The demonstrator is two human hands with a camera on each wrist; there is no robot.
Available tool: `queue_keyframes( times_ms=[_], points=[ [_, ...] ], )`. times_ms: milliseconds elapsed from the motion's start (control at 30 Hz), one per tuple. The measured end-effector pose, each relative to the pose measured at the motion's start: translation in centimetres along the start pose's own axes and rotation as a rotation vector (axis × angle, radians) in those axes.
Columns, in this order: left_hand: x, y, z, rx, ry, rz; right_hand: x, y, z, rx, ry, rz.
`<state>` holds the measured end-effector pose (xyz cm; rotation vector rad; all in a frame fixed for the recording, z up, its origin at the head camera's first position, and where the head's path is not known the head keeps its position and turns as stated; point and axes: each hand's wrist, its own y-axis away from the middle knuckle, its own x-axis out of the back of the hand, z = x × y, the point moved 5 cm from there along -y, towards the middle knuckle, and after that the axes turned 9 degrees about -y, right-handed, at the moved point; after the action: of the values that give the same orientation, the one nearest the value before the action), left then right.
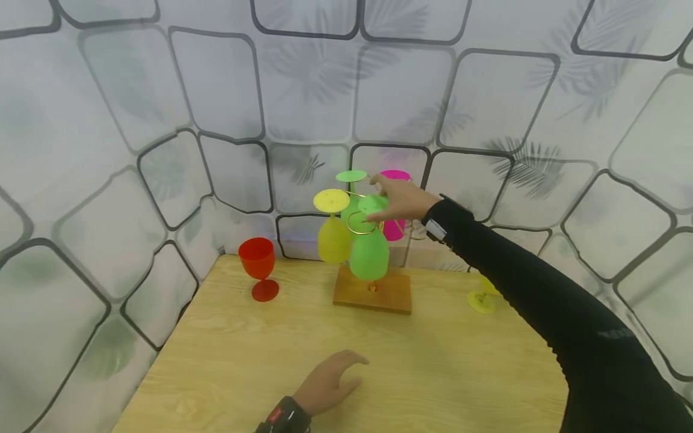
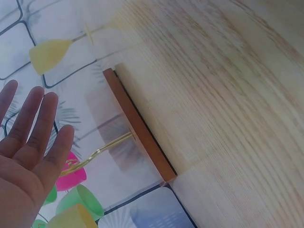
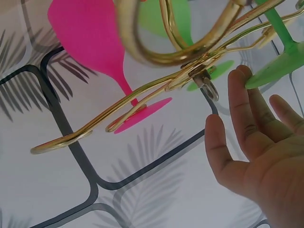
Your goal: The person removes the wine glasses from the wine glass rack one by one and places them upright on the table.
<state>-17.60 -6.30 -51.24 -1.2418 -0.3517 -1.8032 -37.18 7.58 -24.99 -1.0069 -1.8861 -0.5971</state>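
Head view, apparent hanging step: front green goblet (image 1: 369, 255) on the rack (image 1: 373, 302) near the counter's (image 1: 433, 355) back edge; left wrist: left hand (image 2: 28, 156) spread, empty; right wrist: right hand (image 3: 266, 159), fingers parted by goblet's foot (image 3: 280, 69), no grip visible, clear withdrawal probably required next.

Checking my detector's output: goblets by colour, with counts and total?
Green goblets: 2
Yellow goblets: 2 (one partly hidden in the head view)
Pink goblet: 1
Red goblet: 1
Total: 6
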Motion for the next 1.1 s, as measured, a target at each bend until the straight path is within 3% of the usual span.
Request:
queue_keyframes(
  times_ms=[233, 433, 600, 833, 1100],
  points=[
    [-0.5, -0.2, 0.1, 0.020, 0.018, -0.038, 0.3, 3.2, 0.4, 0.085, 0.031, 0.027],
    [-1.1, -0.3, 0.0, 0.021, 0.037, -0.058, 0.2, 7.1, -0.3, 0.153, 0.088, 0.043],
    [-1.4, -0.4, 0.2, -0.002, 0.022, -0.042, -0.1, 10.9, 0.5, 0.184, 0.093, 0.065],
    [-1.9, -0.6, 0.3, 0.017, 0.025, -0.068, -2.0, 15.7, 3.7, 0.211, 0.158, 0.110],
    [-2.1, -0.8, 0.6, -0.019, 0.035, -0.064, -4.9, 20.2, 10.2, 0.078, 0.197, 0.050]
  ],
)
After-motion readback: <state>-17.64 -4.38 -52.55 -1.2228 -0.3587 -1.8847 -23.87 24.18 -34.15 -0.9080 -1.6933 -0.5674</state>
